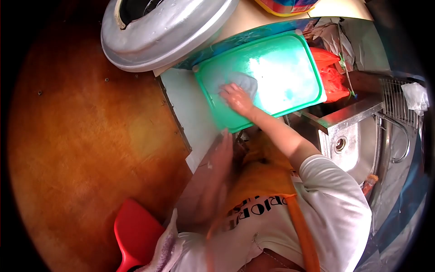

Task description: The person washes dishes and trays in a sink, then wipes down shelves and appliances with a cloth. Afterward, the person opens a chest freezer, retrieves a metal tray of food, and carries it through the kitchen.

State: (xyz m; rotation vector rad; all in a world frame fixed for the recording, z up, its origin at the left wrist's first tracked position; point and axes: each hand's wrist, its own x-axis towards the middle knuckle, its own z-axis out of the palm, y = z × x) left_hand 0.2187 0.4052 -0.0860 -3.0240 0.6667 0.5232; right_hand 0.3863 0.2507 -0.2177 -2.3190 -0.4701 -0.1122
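Observation:
A grey cloth (245,83) lies bunched on a bright green rectangular tray (281,77) with a raised rim and pale corners. My right hand (237,98) presses down on the cloth with bent fingers, toward the tray's left side. Close to the tray's near left corner is my left hand (221,149), smeared by motion. Its fingers point up toward the rim, and whether they touch it is unclear. Strong light washes out the middle of the tray's surface.
A large round silver metal vessel (167,41) stands at the back left. Right of the tray are a red plastic bag (333,81) and a steel sink (355,149) with a curved tap (405,143). A red plastic chair (136,235) sits lower left.

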